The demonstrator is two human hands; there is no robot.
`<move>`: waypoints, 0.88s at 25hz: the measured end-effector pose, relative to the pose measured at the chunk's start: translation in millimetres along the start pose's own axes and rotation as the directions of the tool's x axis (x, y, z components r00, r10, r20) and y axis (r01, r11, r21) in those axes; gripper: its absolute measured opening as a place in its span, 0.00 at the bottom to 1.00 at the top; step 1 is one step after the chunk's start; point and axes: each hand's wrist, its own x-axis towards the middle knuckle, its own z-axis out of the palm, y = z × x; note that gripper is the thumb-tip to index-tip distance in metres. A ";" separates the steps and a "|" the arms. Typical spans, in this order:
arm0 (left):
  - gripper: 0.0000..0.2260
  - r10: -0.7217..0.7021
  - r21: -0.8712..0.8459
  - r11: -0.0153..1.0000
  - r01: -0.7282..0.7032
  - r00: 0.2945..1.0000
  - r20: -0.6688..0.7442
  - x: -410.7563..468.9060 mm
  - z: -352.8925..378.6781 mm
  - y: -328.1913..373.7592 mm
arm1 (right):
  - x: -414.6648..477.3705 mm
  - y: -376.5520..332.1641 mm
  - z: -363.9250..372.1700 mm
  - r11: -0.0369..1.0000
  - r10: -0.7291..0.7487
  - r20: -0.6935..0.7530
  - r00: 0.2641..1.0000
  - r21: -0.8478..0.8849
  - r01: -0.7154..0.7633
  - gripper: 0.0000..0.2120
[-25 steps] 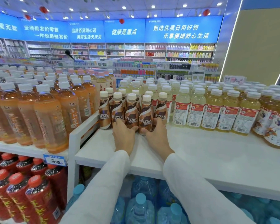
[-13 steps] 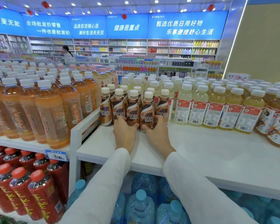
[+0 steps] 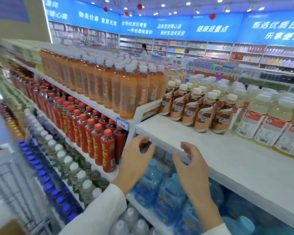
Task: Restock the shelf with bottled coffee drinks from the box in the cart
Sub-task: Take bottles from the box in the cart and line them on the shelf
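Two bare hands in white sleeves, held in front of a white shop shelf (image 3: 210,155), both off the stock and holding nothing. Left hand (image 3: 136,160) at the shelf's front left corner, fingers loosely curled and parted; right hand (image 3: 193,168) just beside it to the right, at the front edge, fingers likewise spread, its grip empty. Further back on the same shelf, well apart from both hands, a cluster of brown-and-cream bottled coffee drinks with cream caps (image 3: 199,107), upright in short rows. To their right, touching ranks of pale yellow bottles with white caps and red-and-white labels (image 3: 268,119). To their left, past a white divider, tall orange drink bottles with white caps (image 3: 109,82) on a neighbouring shelf. One tier down, dark bottles with red labels and red caps (image 3: 98,133); a small blue price tag (image 3: 122,123) on the shelf edge above them. Below the hands, blue-tinted water bottles (image 3: 159,192). Wire cart (image 3: 12,189) blurred at lower left; box contents not discernible. Blue banners with white lettering (image 3: 173,26) along the far wall.
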 end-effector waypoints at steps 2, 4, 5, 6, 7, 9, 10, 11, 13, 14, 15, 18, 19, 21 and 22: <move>0.13 -0.049 0.052 0.997 0.054 0.995 -0.083 -45.1 -37.6 -28.8 | -38.4 -2.6 22.6 0.997 -0.051 0.114 0.992 0.072 0.043 0.16; 0.14 -0.155 0.086 0.982 0.169 0.977 -0.150 -94.0 -76.0 -62.8 | -74.8 4.4 56.7 0.994 -0.058 0.266 0.962 0.105 0.031 0.16; 0.14 -0.221 0.102 0.965 0.242 0.958 -0.181 -117.5 -94.9 -79.4 | -92.6 9.2 77.7 0.995 -0.042 0.346 0.937 0.097 0.009 0.17; 0.14 -0.279 0.113 0.945 0.308 0.936 -0.215 -139.6 -112.1 -95.4 | -109.0 14.2 97.2 0.997 -0.011 0.417 0.909 0.077 -0.024 0.18; 0.15 -0.331 0.130 0.919 0.373 0.907 -0.260 -162.4 -129.7 -115.5 | -126.4 19.8 118.9 0.997 0.024 0.486 0.873 0.052 -0.057 0.18; 0.15 -0.419 0.155 0.858 0.490 0.842 -0.341 -203.4 -162.5 -149.8 | -159.3 30.1 158.5 0.993 0.093 0.606 0.790 -0.003 -0.114 0.19; 0.15 -0.458 0.156 0.826 0.541 0.807 -0.373 -220.9 -176.9 -162.4 | -175.2 35.0 176.8 0.988 0.129 0.656 0.744 -0.023 -0.152 0.20; 0.13 -0.508 0.140 0.790 0.597 0.765 -0.396 -236.6 -189.4 -175.9 | -189.1 39.3 193.1 0.982 0.167 0.692 0.703 -0.050 -0.184 0.21; 0.05 -0.586 0.080 0.737 0.671 0.693 -0.419 -260.8 -213.0 -198.6 | -211.2 44.3 221.7 0.966 0.236 0.735 0.635 -0.104 -0.238 0.22; 0.04 -0.623 0.038 0.713 0.700 0.657 -0.426 -272.3 -224.0 -214.3 | -223.7 53.2 240.6 0.961 0.258 0.760 0.597 -0.136 -0.242 0.22; 0.07 -0.665 0.002 0.678 0.735 0.614 -0.426 -283.1 -233.1 -229.8 | -234.8 54.4 254.6 0.947 0.309 0.775 0.552 -0.196 -0.255 0.21; 0.17 -0.803 -0.071 0.521 0.851 0.460 -0.378 -308.1 -259.1 -281.4 | -258.6 64.2 293.3 0.919 0.388 0.759 0.523 -0.278 -0.278 0.19; 0.18 -0.840 -0.094 0.472 0.877 0.415 -0.349 -314.0 -267.2 -302.0 | -266.7 63.7 304.5 0.888 0.456 0.749 0.481 -0.349 -0.299 0.15; 0.17 -0.888 -0.087 0.390 0.917 0.350 -0.300 -319.6 -282.0 -336.0 | -278.9 69.9 326.3 0.857 0.511 0.766 0.391 -0.421 -0.297 0.10; 0.16 -0.897 -0.049 0.363 0.930 0.335 -0.290 -320.1 -289.6 -352.0 | -284.8 75.1 336.1 0.856 0.516 0.772 0.371 -0.440 -0.272 0.12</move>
